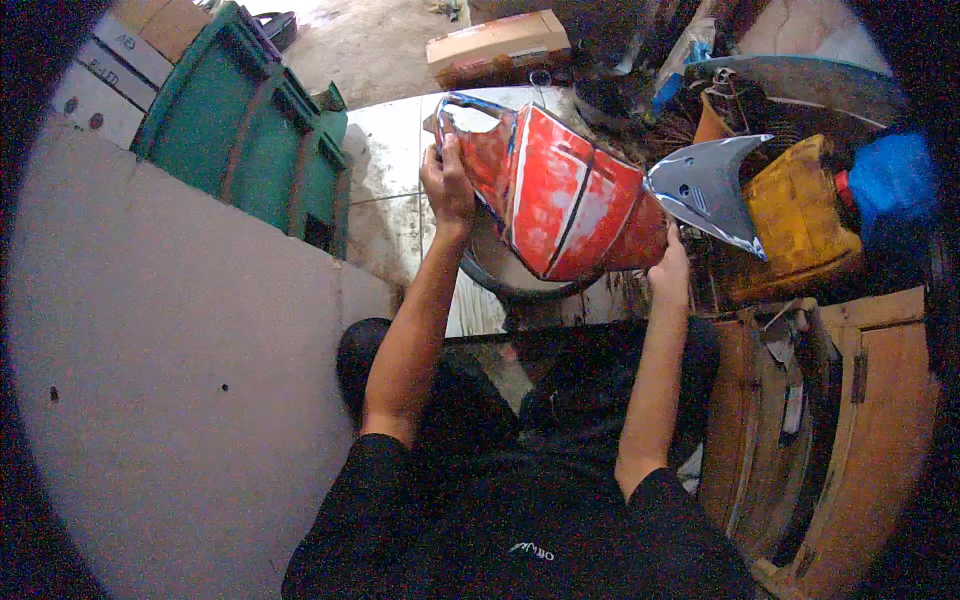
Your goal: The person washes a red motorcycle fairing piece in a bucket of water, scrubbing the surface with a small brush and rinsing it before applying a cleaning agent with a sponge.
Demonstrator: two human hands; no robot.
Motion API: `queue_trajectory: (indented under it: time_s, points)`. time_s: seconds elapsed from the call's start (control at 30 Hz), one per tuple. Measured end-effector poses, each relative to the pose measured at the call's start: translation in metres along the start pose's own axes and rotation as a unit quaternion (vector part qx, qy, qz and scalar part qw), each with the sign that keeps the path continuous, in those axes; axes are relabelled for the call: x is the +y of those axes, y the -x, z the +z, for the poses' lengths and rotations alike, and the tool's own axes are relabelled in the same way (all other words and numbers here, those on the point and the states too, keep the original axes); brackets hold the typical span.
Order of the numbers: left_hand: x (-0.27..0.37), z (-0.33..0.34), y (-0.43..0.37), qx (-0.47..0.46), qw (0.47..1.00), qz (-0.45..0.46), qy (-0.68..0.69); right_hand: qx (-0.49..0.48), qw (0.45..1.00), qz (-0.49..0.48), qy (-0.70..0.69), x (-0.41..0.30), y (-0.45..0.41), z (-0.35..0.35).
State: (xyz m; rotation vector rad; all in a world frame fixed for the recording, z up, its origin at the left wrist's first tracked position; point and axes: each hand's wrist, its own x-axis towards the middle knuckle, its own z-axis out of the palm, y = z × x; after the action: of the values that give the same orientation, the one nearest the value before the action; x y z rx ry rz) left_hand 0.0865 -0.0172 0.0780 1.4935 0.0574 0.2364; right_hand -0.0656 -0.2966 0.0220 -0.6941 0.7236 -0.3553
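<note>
A red motorcycle body panel [562,191] with worn, whitish patches and a dark stripe is held up in front of me. My left hand [448,184] grips its left end, beside an open loop in the frame of the panel. At the lower right end, my right hand [670,262] holds the darker red edge, with the thumb on top. Under the panel, a round black basin [480,276] is partly hidden. A grey plastic panel [697,187] with small holes lies just right of the red one.
White tiles [382,157] lie beneath the basin. A yellow jerrycan [799,210] and a blue container [892,180] stand at right, above wooden cabinet doors [870,405]. At left are a green cabinet [255,127] and a pale wall [180,315]. A cardboard box [499,45] sits farther off.
</note>
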Motion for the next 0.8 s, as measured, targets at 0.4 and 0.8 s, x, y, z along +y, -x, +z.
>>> queue_trajectory:
  time_s: [0.4, 0.8]
  points:
    - [0.079, -0.034, 0.003, 0.085, 0.986, 0.142, 0.026, -0.070, 0.961, 0.038, 0.266, 0.076, -0.012, 0.042]
    - [-0.048, 0.024, 0.039, -0.130, 0.884, 0.346, -0.285, 0.035, 0.979, 0.200, -0.004, 0.143, -0.107, 0.031]
